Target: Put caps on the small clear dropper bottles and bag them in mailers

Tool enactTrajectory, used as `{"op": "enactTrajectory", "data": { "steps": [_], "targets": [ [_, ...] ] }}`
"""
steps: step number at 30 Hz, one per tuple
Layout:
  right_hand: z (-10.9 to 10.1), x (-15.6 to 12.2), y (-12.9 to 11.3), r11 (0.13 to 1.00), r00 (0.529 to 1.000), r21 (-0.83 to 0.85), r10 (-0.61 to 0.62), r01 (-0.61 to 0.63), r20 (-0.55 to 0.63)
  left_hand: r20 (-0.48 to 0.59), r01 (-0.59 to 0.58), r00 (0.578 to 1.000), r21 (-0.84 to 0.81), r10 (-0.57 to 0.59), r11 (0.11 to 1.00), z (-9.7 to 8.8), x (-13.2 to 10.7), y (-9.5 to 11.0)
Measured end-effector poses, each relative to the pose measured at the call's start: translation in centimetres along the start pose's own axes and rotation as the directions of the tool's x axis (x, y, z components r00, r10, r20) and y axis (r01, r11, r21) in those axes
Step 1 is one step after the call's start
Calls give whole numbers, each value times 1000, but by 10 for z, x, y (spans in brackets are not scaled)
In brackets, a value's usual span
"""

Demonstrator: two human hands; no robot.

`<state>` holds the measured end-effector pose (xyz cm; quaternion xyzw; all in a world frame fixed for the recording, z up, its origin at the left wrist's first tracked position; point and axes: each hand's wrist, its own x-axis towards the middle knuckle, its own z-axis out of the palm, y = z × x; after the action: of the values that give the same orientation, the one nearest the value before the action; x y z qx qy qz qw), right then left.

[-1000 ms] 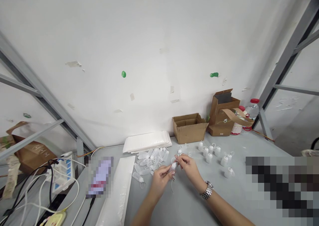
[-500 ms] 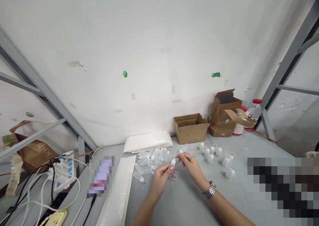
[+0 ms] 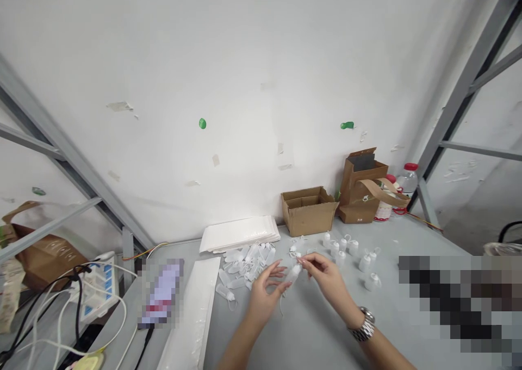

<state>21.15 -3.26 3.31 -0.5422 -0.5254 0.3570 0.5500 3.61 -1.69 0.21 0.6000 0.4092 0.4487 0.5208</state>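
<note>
Over the grey table, my right hand (image 3: 326, 276), with a metal watch on its wrist, pinches a small translucent plastic bottle (image 3: 294, 272) at its top end. My left hand (image 3: 264, 289) is beside the bottle with fingers spread, its fingertips near or touching the bottle's lower end. Just beyond my hands lies a pile of empty small bottles (image 3: 247, 261). To the right stand several capped small bottles (image 3: 350, 250) upright on the table.
A stack of white padded envelopes (image 3: 240, 233) and an open cardboard box (image 3: 309, 211) sit by the wall. A brown paper bag (image 3: 361, 190) and jars stand at the back right. A power strip with cables (image 3: 95, 288) is at the left. Grey shelf struts frame both sides.
My left hand has opened and let go its pinch on the bottle. My right hand now holds the bottle and has shifted slightly right and lower.
</note>
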Motion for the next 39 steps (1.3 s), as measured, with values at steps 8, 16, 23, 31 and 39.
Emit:
{"op": "enactTrajectory", "data": {
  "steps": [8,16,23,31,39],
  "targets": [
    [-89,-15,-11,660,913,-736,-379,150,-154,-213,16,977,99,5,995,-8,2,0],
    [-106,-13,22,404,911,-914,-391,40,-132,-274,61,961,148,-18,987,-11,6,-10],
    [-105,-17,29,406,908,-914,-386,5,-166,-277,59,961,163,-12,985,-12,6,-9],
    [-102,-19,25,454,887,-891,-409,-7,-215,-271,57,963,172,-9,983,-12,6,-10],
    [-98,-23,13,459,812,-888,-522,12,-260,-293,61,956,218,6,974,-12,4,-5]
  ]
}}
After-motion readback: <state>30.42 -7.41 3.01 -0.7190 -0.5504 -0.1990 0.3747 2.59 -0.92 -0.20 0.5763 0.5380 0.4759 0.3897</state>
